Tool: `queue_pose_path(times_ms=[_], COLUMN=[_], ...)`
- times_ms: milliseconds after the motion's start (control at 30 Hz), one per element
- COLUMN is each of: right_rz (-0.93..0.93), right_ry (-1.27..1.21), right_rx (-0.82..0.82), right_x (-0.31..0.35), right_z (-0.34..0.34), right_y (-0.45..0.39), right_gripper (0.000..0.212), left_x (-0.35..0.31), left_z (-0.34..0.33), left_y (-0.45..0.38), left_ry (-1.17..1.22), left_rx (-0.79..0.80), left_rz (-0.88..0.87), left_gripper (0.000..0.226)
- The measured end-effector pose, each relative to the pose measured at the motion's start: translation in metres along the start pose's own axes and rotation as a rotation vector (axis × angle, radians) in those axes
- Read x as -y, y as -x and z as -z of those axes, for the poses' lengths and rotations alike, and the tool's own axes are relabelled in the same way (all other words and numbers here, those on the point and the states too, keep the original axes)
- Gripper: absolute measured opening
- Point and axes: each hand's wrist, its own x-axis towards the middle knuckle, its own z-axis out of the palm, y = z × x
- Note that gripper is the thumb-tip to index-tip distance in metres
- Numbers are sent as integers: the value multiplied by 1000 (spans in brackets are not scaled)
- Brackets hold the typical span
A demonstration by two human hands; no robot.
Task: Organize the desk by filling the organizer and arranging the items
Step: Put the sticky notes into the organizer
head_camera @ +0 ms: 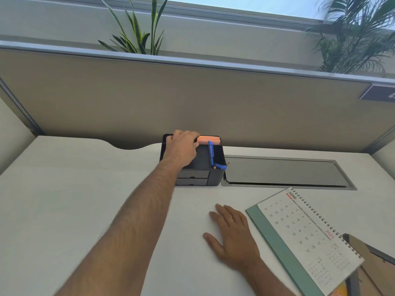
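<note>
A black desk organizer [198, 174] with two small drawers stands at the back of the white desk [85, 189], against the partition. An orange pad of sticky notes [210, 140] stands in its rear slot, and blue pens [211, 153] lean in its right compartment. My left hand [181, 147] reaches over the organizer's top left, fingers curled down over its back edge next to the orange pad; what the fingertips touch is hidden. My right hand [233, 236] lies flat on the desk, palm down, fingers spread, holding nothing. A spiral desk calendar [303, 238] lies flat to its right.
A grey cable-tray lid [284, 171] is set into the desk right of the organizer. A brown cardboard item [372, 255] sits at the right edge beyond the calendar. A beige partition wall [192, 99] closes off the back, with plants behind it.
</note>
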Motion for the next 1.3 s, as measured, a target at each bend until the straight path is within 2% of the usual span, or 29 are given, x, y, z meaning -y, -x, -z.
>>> queue_pose_path(times_ms=[233, 400, 500, 767, 867, 967, 1133, 1300], right_rz=[19, -100, -157, -177, -207, -220, -224, -223], right_ry=[88, 132, 133, 131, 125, 122, 116, 115], right_rx=[119, 140, 151, 204, 215, 236, 275, 295], right_x=[2, 17, 31, 43, 46, 49, 53, 53], right_z=[5, -2, -4, 1, 0, 1, 6, 7], right_y=[-3, 4, 16, 45, 48, 50, 50, 51], right_gripper=[69, 76, 81, 82, 87, 84, 78, 77], left_x=[36, 79, 104, 174, 189, 193, 192, 184], left_z=[39, 69, 90, 132, 142, 147, 138, 134], left_y=[70, 138, 180, 302, 341, 372, 408, 424], left_ry=[140, 192, 225, 147, 199, 115, 76, 31], left_rx=[-169, -177, -101, 293, 442, 653, 673, 645], left_rz=[-69, 86, 208, 427, 463, 411, 313, 239], left_gripper=[25, 14, 11, 21, 36, 56, 68, 62])
